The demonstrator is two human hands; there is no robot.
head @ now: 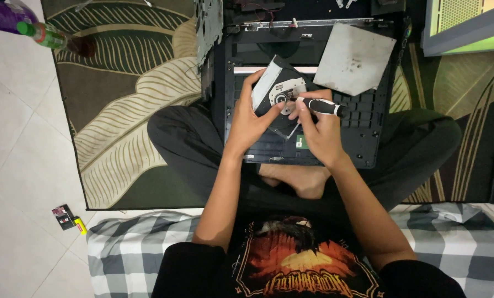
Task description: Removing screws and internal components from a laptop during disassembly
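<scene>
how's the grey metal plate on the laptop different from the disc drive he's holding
The grey metal plate lies flat and untouched on the opened laptop base; the disc drive is tilted up, gripped by the left hand, while the right hand puts a screwdriver to it. The plate is a plain, scuffed sheet; the drive shows a round hub and black casing. Both are flat, roughly square parts.

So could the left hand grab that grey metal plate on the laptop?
Probably not right away: the left hand is holding the optical drive. The grey metal plate lies uncovered beyond the right hand.
</scene>
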